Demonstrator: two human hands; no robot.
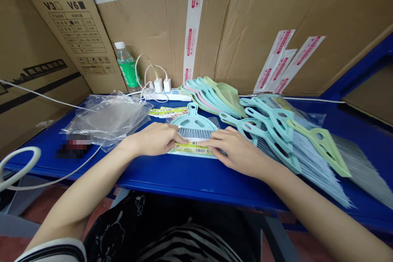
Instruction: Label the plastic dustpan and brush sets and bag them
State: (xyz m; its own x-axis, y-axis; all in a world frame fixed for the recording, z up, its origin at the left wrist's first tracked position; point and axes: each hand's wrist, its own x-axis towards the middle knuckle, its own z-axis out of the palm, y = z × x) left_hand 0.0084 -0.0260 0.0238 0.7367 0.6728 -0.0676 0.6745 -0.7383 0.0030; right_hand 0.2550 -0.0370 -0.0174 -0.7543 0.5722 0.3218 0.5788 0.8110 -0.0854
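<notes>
A light-blue hand brush and dustpan set [193, 122] lies flat in clear plastic on the blue table in front of me, handle pointing away. A white, yellow and green label card [192, 148] crosses its lower part. On the card's left end presses the index finger of my left hand [158, 138], the other fingers curled at the package edge; its thumb is mostly hidden. My right hand [235, 147] touches the card's right end with an index fingertip, thumb and fingers apart. Blue and green brushes [270, 131] lie piled right of my right hand.
Stacked dustpans [215, 96] stand behind the set, beside more label cards [170, 111]. Clear plastic bags [110, 116] lie at left. A green-labelled bottle [127, 67] and a power strip [175, 95] with cables are against the cardboard wall [159, 20].
</notes>
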